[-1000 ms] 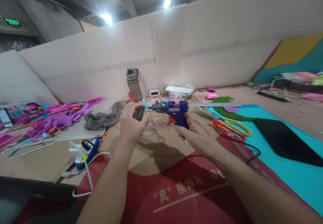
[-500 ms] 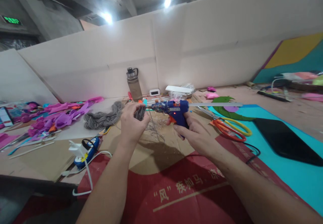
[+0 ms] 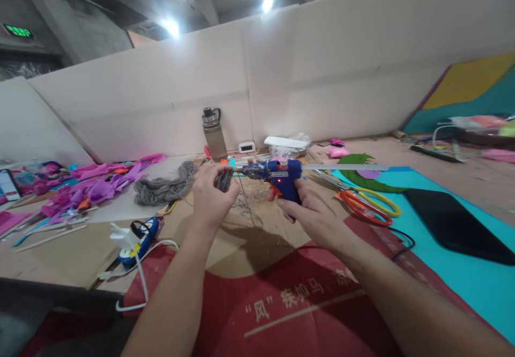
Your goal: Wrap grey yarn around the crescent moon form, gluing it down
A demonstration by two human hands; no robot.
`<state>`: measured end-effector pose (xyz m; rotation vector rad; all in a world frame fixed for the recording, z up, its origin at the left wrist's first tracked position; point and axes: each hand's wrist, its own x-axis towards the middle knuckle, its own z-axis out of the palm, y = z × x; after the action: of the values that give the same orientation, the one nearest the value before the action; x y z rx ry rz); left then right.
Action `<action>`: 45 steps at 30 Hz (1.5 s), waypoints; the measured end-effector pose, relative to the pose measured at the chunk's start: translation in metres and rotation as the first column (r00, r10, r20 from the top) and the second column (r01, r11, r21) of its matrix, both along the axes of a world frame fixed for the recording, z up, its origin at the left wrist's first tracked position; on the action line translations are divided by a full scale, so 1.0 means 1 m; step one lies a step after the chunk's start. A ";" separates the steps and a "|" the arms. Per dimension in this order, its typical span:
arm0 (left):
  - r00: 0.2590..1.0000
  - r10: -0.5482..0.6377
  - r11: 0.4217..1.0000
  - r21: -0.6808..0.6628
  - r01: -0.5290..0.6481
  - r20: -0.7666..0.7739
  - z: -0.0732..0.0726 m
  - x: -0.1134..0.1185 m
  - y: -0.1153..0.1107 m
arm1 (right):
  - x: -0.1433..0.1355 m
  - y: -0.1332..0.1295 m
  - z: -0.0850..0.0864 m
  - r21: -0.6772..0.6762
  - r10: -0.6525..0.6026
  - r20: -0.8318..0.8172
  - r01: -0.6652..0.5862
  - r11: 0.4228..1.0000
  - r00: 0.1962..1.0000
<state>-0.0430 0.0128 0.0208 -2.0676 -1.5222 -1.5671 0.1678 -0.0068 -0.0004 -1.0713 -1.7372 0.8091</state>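
Observation:
My left hand (image 3: 213, 192) is closed round a small dark grey bundle (image 3: 223, 180), with a thin strand hanging below it. My right hand (image 3: 308, 207) grips a blue glue gun (image 3: 285, 177) by its handle, fingers near the orange trigger. The gun lies level, its nozzle pointing left at the bundle; whether the two touch is too small to tell. A long translucent glue stick (image 3: 346, 167) sticks out of its back, and a small red light glows on its side. Grey yarn (image 3: 167, 184) rests left of my left hand.
A bottle (image 3: 215, 134) stands at the back by the white panel. Scissors (image 3: 368, 207), a black tablet (image 3: 454, 225) and a green felt piece (image 3: 354, 177) lie right. Pink and purple scraps (image 3: 100, 185) and a blue power strip (image 3: 140, 244) are left.
The glue gun and my right hand have shifted very slightly to the right, away from the bundle. My left hand looks almost unmoved.

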 end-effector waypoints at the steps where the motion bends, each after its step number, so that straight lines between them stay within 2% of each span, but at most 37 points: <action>1: 1.000 0.002 1.000 -0.001 -0.002 -0.003 0.000 0.000 0.000 | 0.000 0.000 0.000 0.001 0.021 -0.015 -0.021 1.000 1.000; 10: 1.000 0.005 1.000 0.010 -0.005 -0.006 0.000 0.000 -0.001 | 0.001 0.000 -0.001 -0.022 0.064 -0.075 -0.066 0.998 0.995; 23: 1.000 -0.005 1.000 0.007 0.005 0.010 0.000 0.000 0.000 | 0.001 0.001 -0.003 -0.012 0.051 -0.076 -0.052 0.999 0.996; 31: 1.000 -0.011 1.000 0.012 0.011 0.013 0.000 0.000 0.000 | 0.002 0.004 -0.007 0.017 0.103 -0.112 -0.102 0.995 0.988; 45: 1.000 -0.017 1.000 0.017 0.017 0.022 -0.001 0.000 0.001 | 0.002 0.003 -0.005 0.030 0.076 -0.106 -0.073 0.997 0.991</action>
<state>-0.0435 0.0133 0.0195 -2.0667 -1.4969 -1.6080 0.1696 -0.0035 -0.0059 -0.9334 -1.7008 0.8721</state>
